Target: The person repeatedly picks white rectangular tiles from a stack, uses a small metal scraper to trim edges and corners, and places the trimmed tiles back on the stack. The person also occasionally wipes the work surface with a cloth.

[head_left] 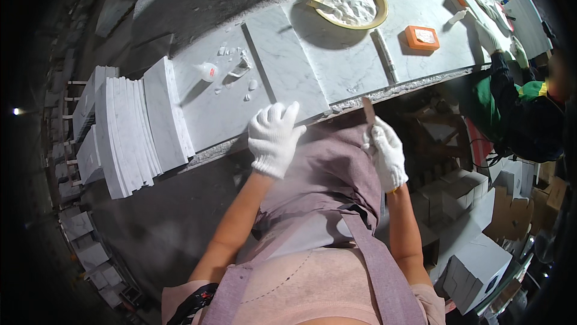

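My left hand [273, 138], in a white knit glove, is at the bench's front edge beside a grey-white marble tile [282, 54]. Its fingers are a little bent and the thumb stands apart; no object shows in it. My right hand [386, 153], also gloved, is closed around a small scraper [368, 110] with a thin brown blade pointing up, in front of the bench edge. Its handle is hidden in the fingers. Left of the tile, a small clear bottle [208, 72] with a red mark lies near white broken bits [239, 65].
A yellow bowl [383, 17] holds white powder and a spatula. Right of it are a white marker-like stick [384, 55] and an orange box [422, 37]. Stacked slabs [135, 126] stand at the left. A co-worker's gloved hand [488, 36] is at the far right; cartons [478, 268] sit below.
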A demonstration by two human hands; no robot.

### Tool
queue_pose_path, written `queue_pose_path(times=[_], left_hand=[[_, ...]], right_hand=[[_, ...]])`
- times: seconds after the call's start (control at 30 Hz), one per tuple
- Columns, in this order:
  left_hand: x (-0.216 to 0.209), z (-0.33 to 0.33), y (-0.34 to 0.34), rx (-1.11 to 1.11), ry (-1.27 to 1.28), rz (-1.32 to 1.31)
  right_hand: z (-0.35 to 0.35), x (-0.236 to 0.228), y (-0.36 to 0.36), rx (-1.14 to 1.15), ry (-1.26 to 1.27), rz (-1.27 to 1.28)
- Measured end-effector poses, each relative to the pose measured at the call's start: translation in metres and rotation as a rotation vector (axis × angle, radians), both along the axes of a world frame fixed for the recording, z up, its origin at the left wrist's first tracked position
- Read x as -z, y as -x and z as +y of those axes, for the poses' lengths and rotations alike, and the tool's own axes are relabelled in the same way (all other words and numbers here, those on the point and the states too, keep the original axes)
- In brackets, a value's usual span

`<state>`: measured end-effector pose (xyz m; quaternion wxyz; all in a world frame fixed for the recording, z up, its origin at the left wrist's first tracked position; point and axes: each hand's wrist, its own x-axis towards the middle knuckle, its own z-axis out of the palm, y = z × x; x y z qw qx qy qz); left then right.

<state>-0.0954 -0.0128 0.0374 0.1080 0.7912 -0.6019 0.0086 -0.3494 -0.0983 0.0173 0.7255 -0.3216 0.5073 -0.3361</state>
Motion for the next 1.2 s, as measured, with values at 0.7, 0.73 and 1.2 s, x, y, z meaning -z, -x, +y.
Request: queue_pose_path(times=[0.7, 0.73, 1.2], left_hand=[[0.058, -0.025, -0.040, 0.296, 0.415, -0.074], [0.057, -0.026, -0.040, 0.294, 0.410, -0.071], [0.053, -0.027, -0.040, 0.295, 0.411, -0.037]], right_hand=[[-0.225, -0.029, -0.098, -0.274, 0.868, 0.760], [-0.229, -0.027, -0.103, -0.308, 0.929, 0.839], [-0.240, -0.029, -0.108, -0.278, 0.458, 0.412]])
